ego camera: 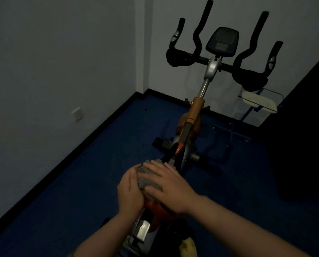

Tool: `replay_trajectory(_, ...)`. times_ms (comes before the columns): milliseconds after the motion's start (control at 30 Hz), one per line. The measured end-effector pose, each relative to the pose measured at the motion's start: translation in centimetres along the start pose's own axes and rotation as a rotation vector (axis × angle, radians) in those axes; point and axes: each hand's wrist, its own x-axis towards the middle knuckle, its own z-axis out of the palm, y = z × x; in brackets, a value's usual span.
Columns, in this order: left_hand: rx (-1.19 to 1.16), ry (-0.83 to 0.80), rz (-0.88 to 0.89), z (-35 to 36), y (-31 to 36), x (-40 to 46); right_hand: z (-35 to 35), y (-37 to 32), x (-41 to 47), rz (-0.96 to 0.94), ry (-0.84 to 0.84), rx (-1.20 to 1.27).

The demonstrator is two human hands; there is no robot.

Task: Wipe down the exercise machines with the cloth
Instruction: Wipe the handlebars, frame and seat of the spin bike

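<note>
An exercise bike with an orange and silver frame stands in a dim room, its black handlebars and console toward the far wall. A grey cloth lies draped over the bike's saddle, just below centre. My right hand presses flat on top of the cloth with fingers spread. My left hand cups the cloth's left side, fingers curved against it. The saddle is mostly hidden under the cloth and hands; an orange part shows beneath.
Blue carpet covers the floor. A grey wall with a black skirting board runs along the left, with a wall socket. A clear container with a white object sits at the back right. A dark panel bounds the right.
</note>
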Motion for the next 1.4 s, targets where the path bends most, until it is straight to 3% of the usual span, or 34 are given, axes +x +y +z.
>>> replay_trajectory(233,0.195,-0.036,-0.007,-0.2,0.4,0.2,-1.0,4.6,5.1,0.347,0.200,-0.035)
replay_trajectory(333,0.198,-0.045,-0.029,-0.3,0.5,0.2,-0.3,3.7,4.2,0.511,0.329,0.167)
replay_trajectory(533,0.134,-0.027,-0.084,-0.2,0.2,0.2,1.8,-2.1,-2.2,0.540,0.422,0.416)
replay_trajectory(633,0.085,-0.027,-0.114,-0.1,0.1,0.4,3.5,-4.3,-5.5,0.460,0.456,0.368)
replay_trajectory(733,-0.058,-0.044,-0.225,-0.3,0.5,0.8,4.0,-4.3,-5.7,0.246,0.303,0.035)
replay_trajectory(800,-0.155,-0.076,-0.302,-0.8,0.7,1.0,3.2,-4.7,-4.1,0.127,0.211,-0.061)
replay_trajectory(967,-0.277,-0.080,-0.368,-0.9,1.0,1.1,0.7,-3.2,-0.7,-0.048,0.061,0.027)
replay_trajectory(1067,-0.222,-0.029,-0.323,-0.4,1.1,1.0,-0.4,-0.6,1.7,-0.076,0.002,0.082)
replay_trajectory(1267,-0.007,0.011,-0.210,0.2,1.7,0.3,-1.6,4.8,5.9,0.259,0.179,-0.101)
replay_trajectory(1400,0.011,-0.012,-0.204,-0.2,1.4,0.2,-1.2,4.2,4.8,0.533,0.358,0.193)
